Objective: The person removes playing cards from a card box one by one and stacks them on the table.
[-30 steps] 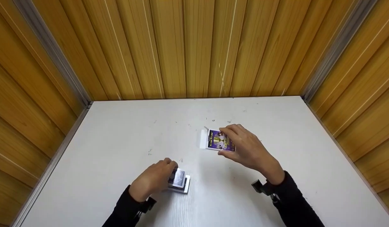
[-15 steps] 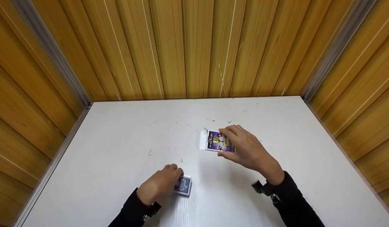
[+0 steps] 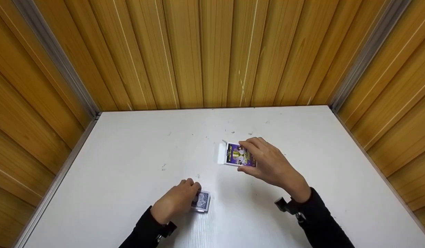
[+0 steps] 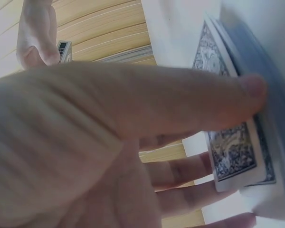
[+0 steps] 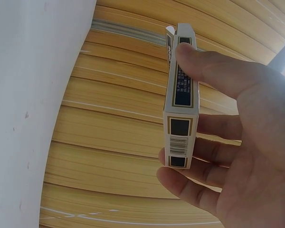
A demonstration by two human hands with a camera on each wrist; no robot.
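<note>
A deck of playing cards [image 3: 201, 201] with dark patterned backs lies on the white table near its front middle. My left hand [image 3: 178, 199] grips the deck from its left side; in the left wrist view the thumb [image 4: 247, 92] presses along one edge and the fingers reach to the other side. The stack [image 4: 235, 152] looks slightly uneven there. Farther forward and to the right, my right hand [image 3: 271, 162] holds a purple card box [image 3: 237, 154] above the table, thumb and fingers on opposite edges. The box's white flap [image 3: 221, 153] stands open toward the left. Its barcode end [image 5: 178, 145] shows in the right wrist view.
The white table [image 3: 130, 148] carries small dark marks. Wood-patterned panels [image 3: 212, 55] wall it at the back and both sides, with grey metal strips [image 3: 57, 55] at the corners.
My left hand has moved a little right, and the cards that were spread apart now lie gathered in a more even stack. The right hand and box have barely moved.
</note>
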